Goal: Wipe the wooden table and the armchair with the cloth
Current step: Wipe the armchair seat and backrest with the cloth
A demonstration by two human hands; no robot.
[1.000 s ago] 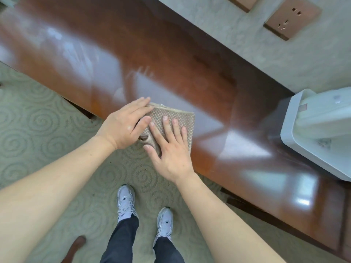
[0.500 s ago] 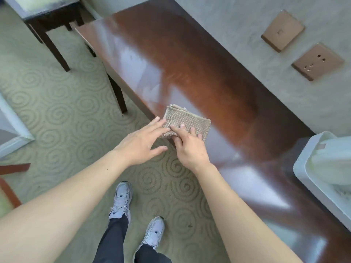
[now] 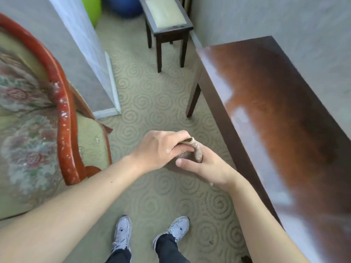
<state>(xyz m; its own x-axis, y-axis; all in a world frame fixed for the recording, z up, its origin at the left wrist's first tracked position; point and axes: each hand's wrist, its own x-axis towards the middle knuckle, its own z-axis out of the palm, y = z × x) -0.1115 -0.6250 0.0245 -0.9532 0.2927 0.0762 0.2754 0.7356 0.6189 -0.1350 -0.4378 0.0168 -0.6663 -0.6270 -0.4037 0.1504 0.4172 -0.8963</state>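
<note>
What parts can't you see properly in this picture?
All in the head view:
- cloth: mostly hidden between the left hand and right hand.
- armchair: cut off by the left edge, blurred.
- wooden table: far end cut off by the right edge.
- blue ball: cut off at the top.

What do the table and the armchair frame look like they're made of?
The table: dark reddish wood, seemingly glossy varnish, since pale window light reflects off the top. The armchair frame: red lacquered wood, probably, with shiny highlights; its padding is floral woven fabric.

Two hands (image 3: 157, 149) (image 3: 207, 168), one cloth (image 3: 196, 151), one wooden table (image 3: 275, 114), one armchair (image 3: 62, 114), one stool (image 3: 167, 21), two shoes (image 3: 122, 232) (image 3: 178, 227).
</note>
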